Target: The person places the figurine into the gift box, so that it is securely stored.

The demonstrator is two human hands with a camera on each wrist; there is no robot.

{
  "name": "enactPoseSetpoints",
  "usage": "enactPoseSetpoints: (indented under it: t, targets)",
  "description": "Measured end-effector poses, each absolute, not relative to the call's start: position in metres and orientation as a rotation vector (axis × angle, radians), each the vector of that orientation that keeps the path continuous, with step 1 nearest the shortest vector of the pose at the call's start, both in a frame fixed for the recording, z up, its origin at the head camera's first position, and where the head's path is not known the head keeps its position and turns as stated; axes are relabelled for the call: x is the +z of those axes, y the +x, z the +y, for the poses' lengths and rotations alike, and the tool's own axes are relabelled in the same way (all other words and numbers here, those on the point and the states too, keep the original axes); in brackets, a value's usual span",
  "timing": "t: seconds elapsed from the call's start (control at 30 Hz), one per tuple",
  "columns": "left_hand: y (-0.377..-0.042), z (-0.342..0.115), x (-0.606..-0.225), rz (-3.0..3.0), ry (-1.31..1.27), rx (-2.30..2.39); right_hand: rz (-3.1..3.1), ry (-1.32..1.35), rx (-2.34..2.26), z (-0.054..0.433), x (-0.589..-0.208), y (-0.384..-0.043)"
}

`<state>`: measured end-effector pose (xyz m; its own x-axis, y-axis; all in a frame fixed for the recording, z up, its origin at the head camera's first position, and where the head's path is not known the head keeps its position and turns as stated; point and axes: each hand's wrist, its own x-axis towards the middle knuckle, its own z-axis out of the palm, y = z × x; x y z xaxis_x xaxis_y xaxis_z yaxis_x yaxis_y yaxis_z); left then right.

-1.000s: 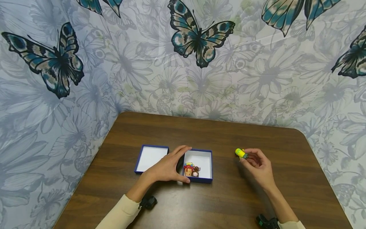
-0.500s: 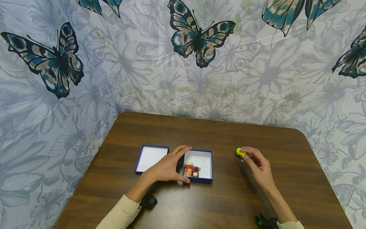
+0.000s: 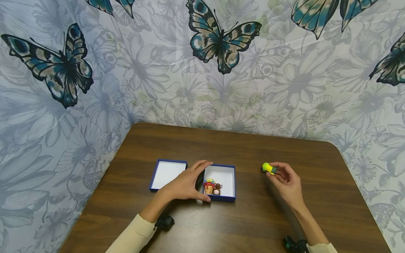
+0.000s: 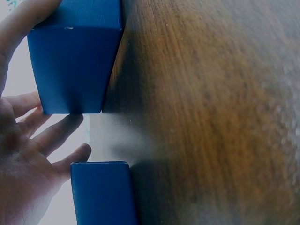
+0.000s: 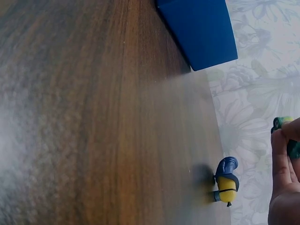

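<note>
My left hand (image 3: pixel 186 182) spans the left end of a blue box (image 3: pixel 235 182), thumb at the near wall and fingers at the far one. Two small toy figures, one red and tan (image 3: pixel 208 187), one brown (image 3: pixel 217 189), lie against the box's near left corner on its white inside. In the left wrist view the thumb overlaps the blue box wall (image 4: pixel 75 70). My right hand (image 3: pixel 286 182) pinches a small yellow-green toy figure (image 3: pixel 269 168) above the table; fingers partly hide it. In the right wrist view only its green part (image 5: pixel 281 122) shows.
A second shallow blue tray (image 3: pixel 167 175) with a white inside sits left of the box, its right part behind my left hand. A yellow-and-blue toy figure (image 5: pixel 227 180) appears below the right hand in the right wrist view. The brown table (image 3: pixel 240 225) meets a butterfly-patterned wall.
The yellow-green figure has turned between the fingers of my right hand, from slanting to nearly level. My left hand and the box have stayed in place.
</note>
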<state>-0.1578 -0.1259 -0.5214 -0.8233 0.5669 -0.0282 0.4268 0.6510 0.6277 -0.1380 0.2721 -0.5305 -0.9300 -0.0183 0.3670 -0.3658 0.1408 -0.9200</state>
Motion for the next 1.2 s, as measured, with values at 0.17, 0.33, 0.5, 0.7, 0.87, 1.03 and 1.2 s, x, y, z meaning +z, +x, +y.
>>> enactPoseSetpoints:
  t: [0.17, 0.33, 0.5, 0.7, 0.87, 1.03, 1.2]
  targets:
    - [-0.1572, -0.1260, -0.5212, 2.657, 0.819, 0.921, -2.125, 0.321, 1.896, 0.2711, -0.5286, -0.1369]
    - [-0.1570, -0.1266, -0.5214, 2.658, 0.823, 0.925, -2.163, 0.269, 1.839, 0.2709, -0.5285, -0.1364]
    - [-0.1571, -0.1267, -0.5206, 2.652, 0.814, 0.922, -2.160, 0.216, 1.863, 0.2708, -0.5283, -0.1362]
    - [-0.1571, -0.1264, -0.5194, 2.646, 0.810, 0.924, -2.088, 0.203, 1.955, 0.2701, -0.5285, -0.1360]
    - [-0.1573, -0.1261, -0.5207, 2.647, 0.813, 0.925, -2.004, 0.335, 2.056, 0.2709, -0.5319, -0.1377]
    - [-0.1580, -0.1263, -0.5219, 2.647, 0.814, 0.934, -2.014, 0.311, 2.030, 0.2700, -0.5306, -0.1384]
    - [-0.1580, -0.1268, -0.5217, 2.650, 0.811, 0.928, -2.007, 0.206, 2.018, 0.2676, -0.5289, -0.1380]
